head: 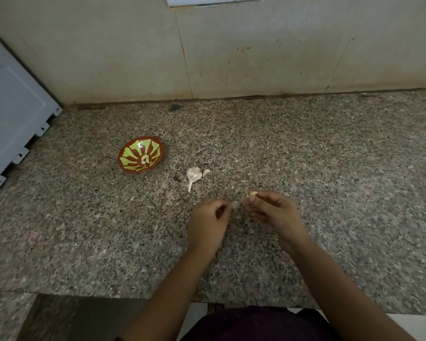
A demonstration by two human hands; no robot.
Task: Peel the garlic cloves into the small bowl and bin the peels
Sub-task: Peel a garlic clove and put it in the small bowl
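centre of frame, above the desk point(330, 168): clove point(252, 193) pinched at the right grip's point(273, 212) tips, left grip point(207, 217) curled on papery peel point(236, 205). looks light, firm, slick once bare; wants nipping by its sides.

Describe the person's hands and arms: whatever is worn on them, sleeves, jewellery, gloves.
The left hand and the right hand are bare: no gloves, and no rings, watch or bracelet show. Both forearms are uncovered, with no sleeve plainly in view down to the frame's bottom edge. A dark purple garment shows at the bottom, between the arms.
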